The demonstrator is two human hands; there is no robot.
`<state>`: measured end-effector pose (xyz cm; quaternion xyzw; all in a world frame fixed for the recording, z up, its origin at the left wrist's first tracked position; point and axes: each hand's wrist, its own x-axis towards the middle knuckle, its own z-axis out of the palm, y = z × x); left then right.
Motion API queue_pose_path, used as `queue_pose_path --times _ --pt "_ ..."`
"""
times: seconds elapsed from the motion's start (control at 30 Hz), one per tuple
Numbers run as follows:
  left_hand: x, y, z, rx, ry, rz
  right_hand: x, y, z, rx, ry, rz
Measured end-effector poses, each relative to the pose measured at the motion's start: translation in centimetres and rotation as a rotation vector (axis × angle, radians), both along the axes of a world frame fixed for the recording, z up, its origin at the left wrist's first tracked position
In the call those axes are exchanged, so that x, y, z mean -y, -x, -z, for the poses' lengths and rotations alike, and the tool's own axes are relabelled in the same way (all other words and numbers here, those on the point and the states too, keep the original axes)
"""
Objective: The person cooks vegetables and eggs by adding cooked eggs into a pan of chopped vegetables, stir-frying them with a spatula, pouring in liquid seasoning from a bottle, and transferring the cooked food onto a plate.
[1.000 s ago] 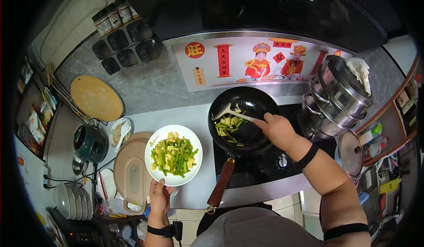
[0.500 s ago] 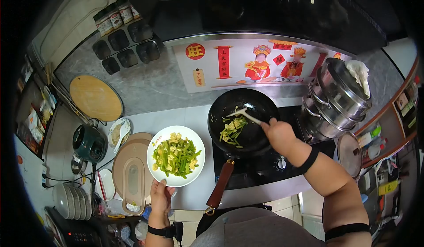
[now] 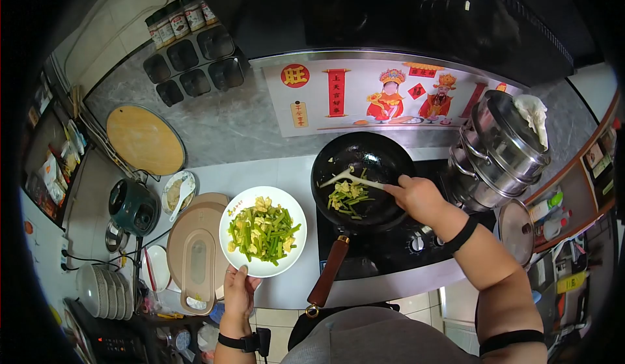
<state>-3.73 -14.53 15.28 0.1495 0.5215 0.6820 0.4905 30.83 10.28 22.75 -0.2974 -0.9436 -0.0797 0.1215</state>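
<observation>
My left hand (image 3: 239,290) grips the near rim of a white plate (image 3: 278,270), thumb on top. Heaped on that plate are cut green stalks with scrambled egg (image 3: 262,231). My right hand (image 3: 416,198) is closed around the handle of a pale spatula (image 3: 362,181), whose head reaches into a black wok (image 3: 384,211). A smaller portion of the same green stalks and egg (image 3: 349,198) lies in the wok under the spatula. The wok's brown wooden handle (image 3: 328,271) points toward me, with no hand on it.
The wok sits on a black gas stove (image 3: 364,260). Stacked steamer pots (image 3: 498,155) stand right of it, near a leaning lid (image 3: 516,234). Left are a beige lidded board (image 3: 198,253), a small bowl with a spoon (image 3: 178,193) and a green cooker (image 3: 133,206).
The spatula has shifted in the wok, its head now further left and lower over the food. The view has tilted slightly; the plate stays in my left hand.
</observation>
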Motion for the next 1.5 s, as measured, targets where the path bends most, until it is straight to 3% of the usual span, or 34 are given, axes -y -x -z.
queue_pose_path --times 0.13,0.33,0.63,0.77,1.0,1.17,1.37,1.5 --pt "0.0 0.0 0.1 -0.007 0.009 0.007 -0.3 -2.0 -1.6 0.037 0.015 -0.027" --pt "-0.5 -0.1 0.2 -0.003 0.013 0.021 0.4 0.2 -0.9 -0.183 -0.058 0.001" --pt "0.1 -0.2 0.1 0.004 -0.016 0.017 -1.6 -1.0 -1.0 -0.093 -0.096 -0.029" --pt "0.2 -0.1 0.1 0.005 -0.015 0.012 -1.8 1.3 0.5 -0.235 -0.151 0.112" --pt "0.7 0.0 0.5 -0.015 0.016 -0.006 1.3 0.9 1.1 0.071 -0.118 0.1" --pt "0.8 0.2 0.7 -0.022 0.006 0.018 1.4 0.4 -2.3 0.042 -0.186 0.102" --pt "0.2 0.0 0.4 -0.005 0.02 -0.001 -0.4 1.9 0.4 0.077 -0.242 0.227" --pt "0.3 -0.2 0.3 0.001 0.003 0.001 1.7 1.8 -1.2 0.222 -0.056 0.241"
